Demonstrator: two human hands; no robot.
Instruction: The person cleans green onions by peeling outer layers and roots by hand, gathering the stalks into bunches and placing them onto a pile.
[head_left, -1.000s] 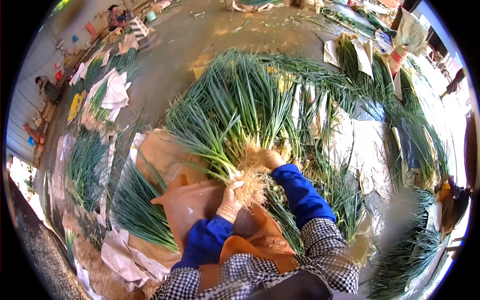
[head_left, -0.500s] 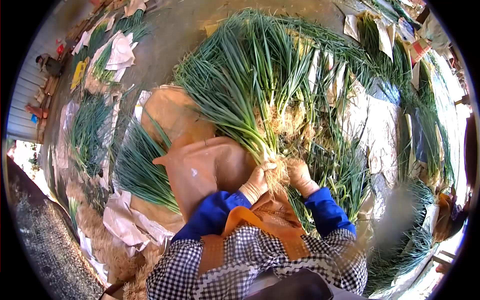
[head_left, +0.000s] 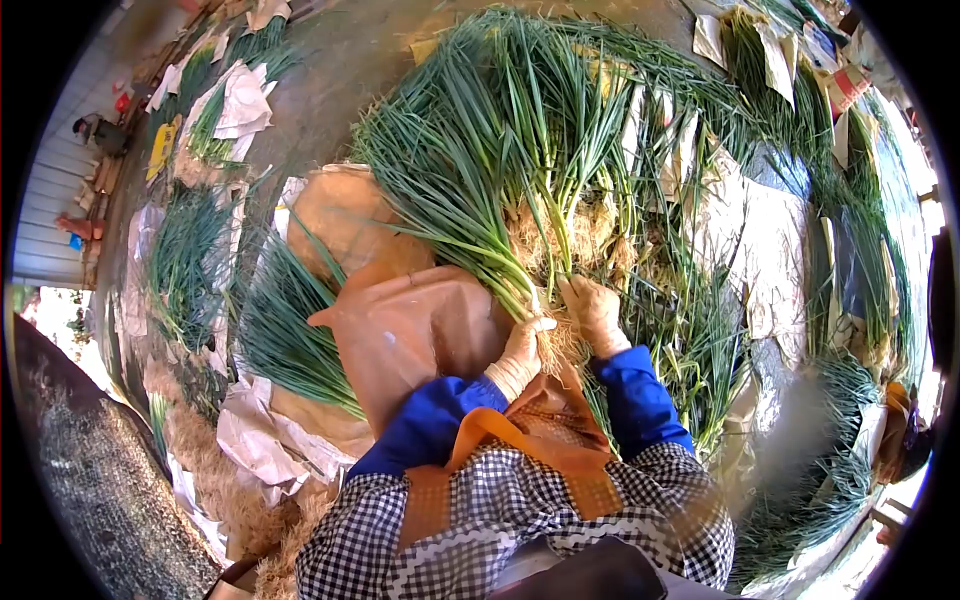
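Note:
My left hand (head_left: 519, 356) is closed around the white lower stems of a bunch of green onions (head_left: 490, 262). Its leaves fan up and to the left, and its pale stringy roots (head_left: 562, 343) hang beside my fingers. To the right of that bunch, my right hand (head_left: 594, 311) is closed, its fingertips pinching the lower end of a single green onion stalk (head_left: 562, 240). Just beyond both hands lies a large heap of green onions (head_left: 540, 110) with tangled tan roots (head_left: 590, 232) toward me. A brown apron (head_left: 415, 325) covers my lap under the left hand.
Another pile of green onions (head_left: 290, 335) rests on brown paper at my left. Loose leaves and stalks (head_left: 680, 350) litter the floor at right, beside crumpled pale sheets (head_left: 765, 255). More green onions (head_left: 185, 265) lie farther left. A dark speckled surface (head_left: 110, 490) fills the lower left.
My right hand has moved up and slightly away from the left hand, from beside the roots to a stalk near the heap. The left hand keeps its hold on the bunch.

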